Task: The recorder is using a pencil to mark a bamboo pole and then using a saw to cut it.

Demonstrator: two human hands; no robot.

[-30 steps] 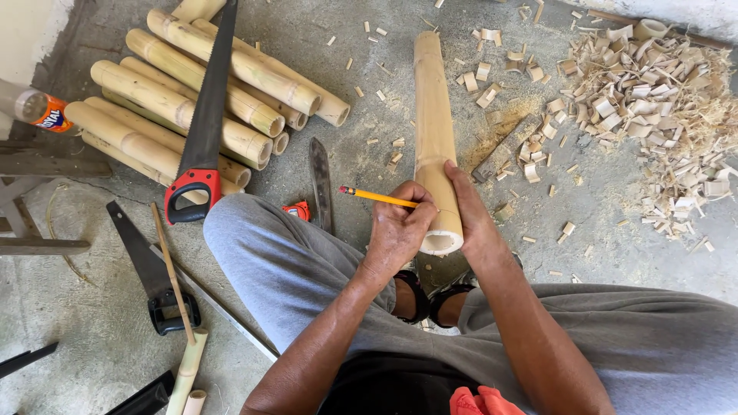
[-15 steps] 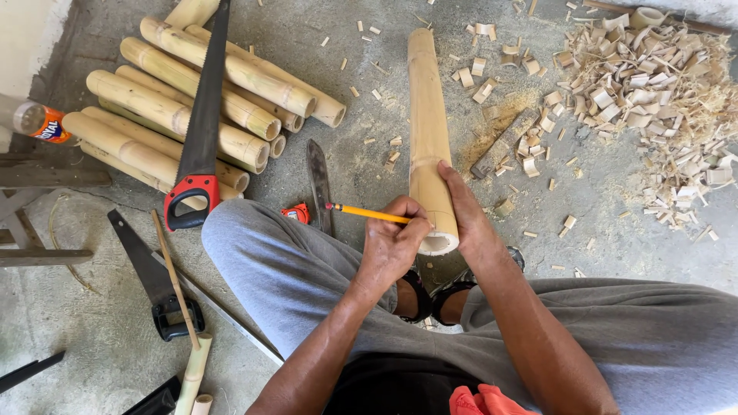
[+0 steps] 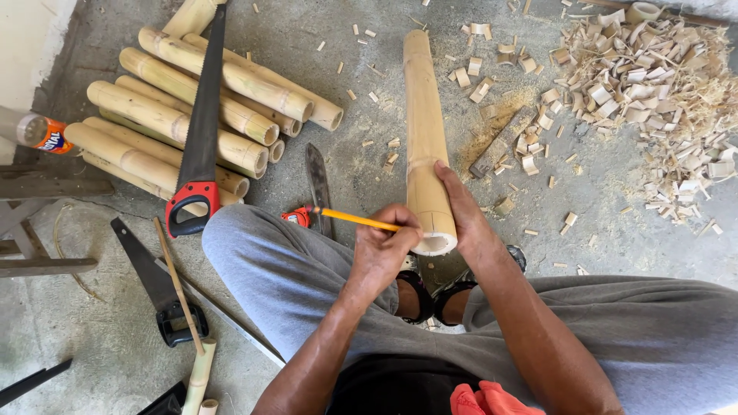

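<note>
Bamboo pole lies on the concrete floor, running away from us, near cut end at our feet. One view only, head camera looking down.

Our right hand wraps the pole's near end from the right side, thumb across the top, fingers closed around it. Firm hold, pole tilted slightly up toward us at that end.

Our left hand is closed on a yellow pencil, pinched between thumb and fingers. Pencil lies nearly level, eraser end pointing left, tip end at the pole's near rim. We cannot tell whether the tip touches the bamboo; fingers hide it.

We sit with grey trousers on, knees spread, sandals just under the pole end.

Rest of the floor:
- Stack of cut bamboo to the left, well apart from the pole.
- Saw with red-and-black handle lies on that stack.
- Second saw, black handle, on the floor lower left.
- Blade lies flat between stack and pole, just beside the pencil's eraser end.
- Pile of shavings and offcuts upper right.
- Flat wood strip just right of the pole.
- Bottle with orange label at the left edge.
</note>
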